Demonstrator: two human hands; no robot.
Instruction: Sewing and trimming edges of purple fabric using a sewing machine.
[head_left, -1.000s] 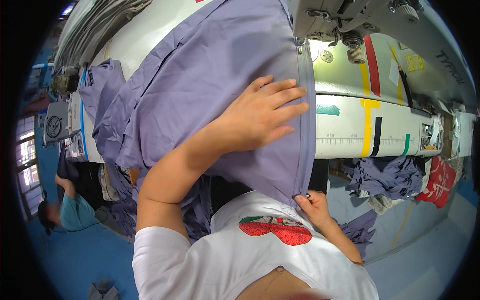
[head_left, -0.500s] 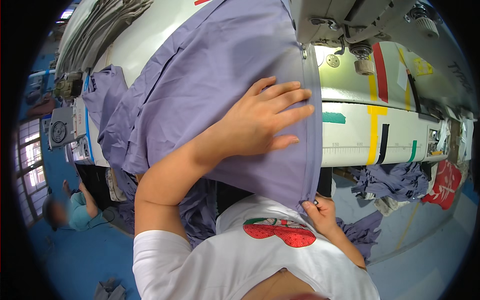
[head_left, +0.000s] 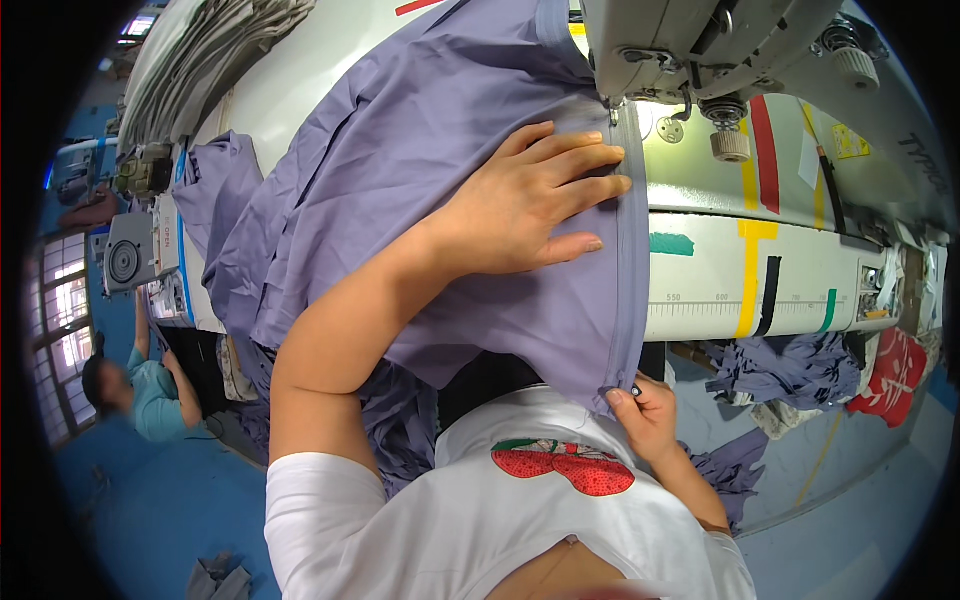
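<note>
A large piece of lavender fabric (head_left: 400, 200) covers the machine bed and drapes off its near edge toward my white shirt. My left hand (head_left: 535, 200) lies flat on it, fingers spread, with the fingertips at the folded, stitched edge strip (head_left: 627, 250). Down at the near corner of that strip, my right hand (head_left: 648, 415) pinches the cloth between thumb and fingers. A small dark thing shows at those fingers, too little to make out. Just beyond my left fingertips, the strip runs up to the presser foot (head_left: 615, 112) of the sewing machine (head_left: 660, 40).
Grey fabric pieces (head_left: 215, 60) are stacked at the far left. Coloured tape and a ruler scale (head_left: 700, 304) mark the table right of the cloth. More lavender cloth (head_left: 785, 378) and a red cloth (head_left: 888, 372) lie at right. Another person (head_left: 150, 395) sits at the left.
The lavender fabric has shifted away from me at the machine, bunching near the presser foot. My left hand has moved forward with it, my right slightly. The person at left has raised an arm.
</note>
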